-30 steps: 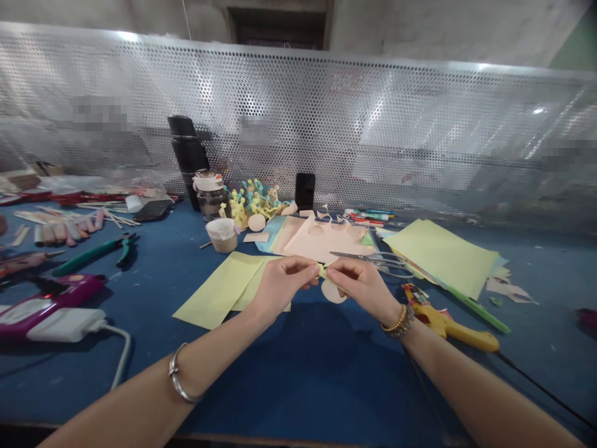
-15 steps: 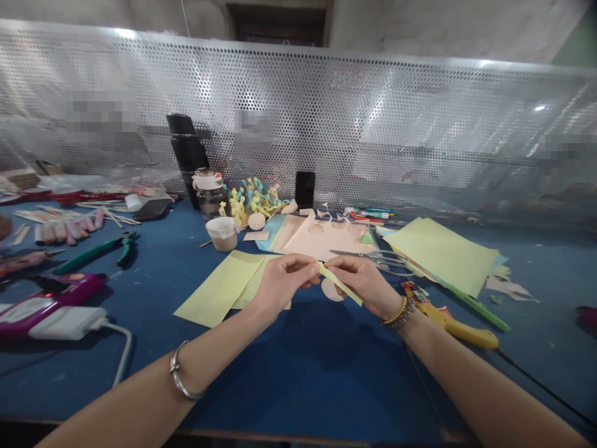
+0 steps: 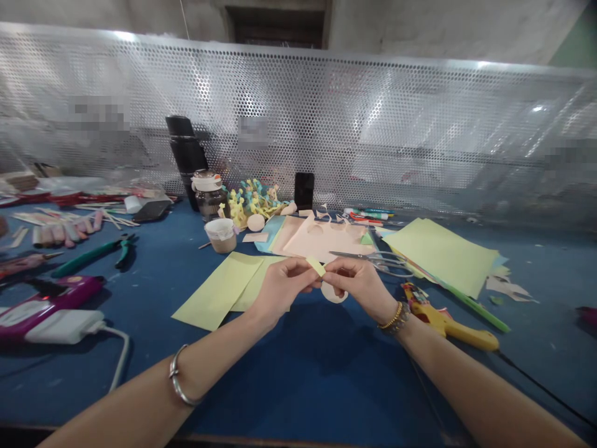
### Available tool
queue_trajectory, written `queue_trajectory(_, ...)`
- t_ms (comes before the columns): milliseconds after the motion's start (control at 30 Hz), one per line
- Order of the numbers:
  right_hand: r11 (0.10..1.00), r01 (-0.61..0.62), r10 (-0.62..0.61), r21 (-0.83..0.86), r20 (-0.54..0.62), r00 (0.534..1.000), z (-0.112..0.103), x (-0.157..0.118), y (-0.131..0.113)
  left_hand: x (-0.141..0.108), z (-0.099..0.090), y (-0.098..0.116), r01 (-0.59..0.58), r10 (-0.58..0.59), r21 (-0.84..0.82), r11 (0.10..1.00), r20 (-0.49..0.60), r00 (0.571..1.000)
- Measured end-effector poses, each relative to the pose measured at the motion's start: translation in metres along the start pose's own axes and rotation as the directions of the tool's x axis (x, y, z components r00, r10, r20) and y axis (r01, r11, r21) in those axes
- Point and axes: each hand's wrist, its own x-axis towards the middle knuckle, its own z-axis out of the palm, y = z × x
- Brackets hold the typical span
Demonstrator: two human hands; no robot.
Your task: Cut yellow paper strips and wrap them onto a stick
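Note:
Between my two hands a small strip of yellow paper (image 3: 316,266) is pinched at the fingertips, above the blue table. My left hand (image 3: 288,282) is closed on its left side, with the thumb pressed against the fingers. My right hand (image 3: 358,283) grips the right end between thumb and forefinger. A pale paper circle (image 3: 333,292) lies just under the right fingers, partly hidden by them. Yellow paper sheets (image 3: 219,289) rest beside and beneath my left hand. Just beyond the right hand are scissors (image 3: 373,258) lying over pink paper with round holes (image 3: 326,239).
A yellow glue gun (image 3: 459,330) and a green utility knife (image 3: 480,311) lie on the right, near stacked yellow paper (image 3: 438,249). At left are green-handled pliers (image 3: 88,256) and a purple power strip (image 3: 79,289). A cup (image 3: 221,236), jar and black flask stand behind.
The yellow strip, which stretched out to the lower right over the right hand, now shows as a short piece between the fingertips, angled to the upper left. Both hands stay in nearly the same place.

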Motion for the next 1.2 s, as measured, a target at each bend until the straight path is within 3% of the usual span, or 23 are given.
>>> queue_trajectory(233, 0.996, 0.048, -0.051, -0.075, -0.040, 0.998, 0.0006, -0.0016, -0.0024, 0.0009, -0.0014, -0.0035, -0.006, 0.006, -0.003, 1.000, -0.005, 1.000)
queue_trajectory(500, 0.996, 0.027, -0.033, -0.080, -0.077, 0.996, 0.0014, -0.0022, -0.0058, 0.0027, -0.0045, -0.0067, -0.145, 0.139, 0.129, 0.981, 0.053, 0.989)
queue_trajectory(667, 0.997, 0.015, -0.020, -0.081, -0.062, 0.998, 0.0023, -0.0026, -0.0058, 0.0011, -0.0017, -0.0027, -0.075, 0.076, 0.080, 0.994, -0.005, 0.997)
queue_trajectory(1000, 1.000, 0.000, 0.000, -0.005, -0.025, 1.000, 0.0021, -0.0018, -0.0015, 0.0024, -0.0013, -0.0061, 0.104, -0.089, -0.187, 0.977, 0.084, 0.992)
queue_trajectory(1100, 0.999, -0.001, 0.000, 0.032, 0.009, 1.000, 0.0026, -0.0024, -0.0026, 0.0029, -0.0018, -0.0069, 0.110, -0.095, -0.175, 0.978, 0.089, 0.991)
queue_trajectory(1200, 0.998, -0.009, 0.008, 0.064, 0.013, 1.000, 0.0034, -0.0028, -0.0040, 0.0030, -0.0027, -0.0059, 0.065, -0.064, -0.111, 0.992, 0.013, 0.998)
